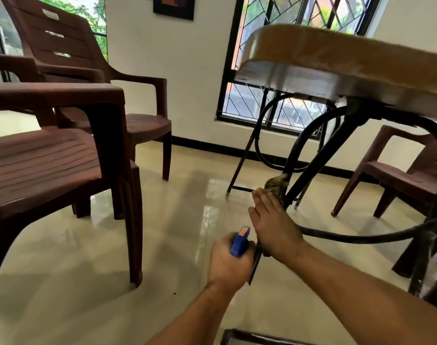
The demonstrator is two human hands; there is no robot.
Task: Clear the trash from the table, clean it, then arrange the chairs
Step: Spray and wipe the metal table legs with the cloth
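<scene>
I am looking from low down, under the table (pixel 312 78), which has a yellowish top and black metal legs joined by a ring. A crumpled brownish wad of trash (pixel 278 185) lies by a table leg just above the floor. My right hand (pixel 272 225) reaches toward it with straight fingers, and the fingertips are right beside the wad. My left hand (pixel 227 262) grips a blue plastic handle (pixel 240 242) with an orange label. A thin dark part below that handle runs down behind my right wrist.
A brown plastic armchair (pixel 43 160) stands close on the left, with another brown chair (pixel 143 120) behind it. A third brown chair (pixel 399 175) is at the right beyond the table legs. The glossy tiled floor (pixel 175 232) lies between them, and a barred window (pixel 249 103) is behind.
</scene>
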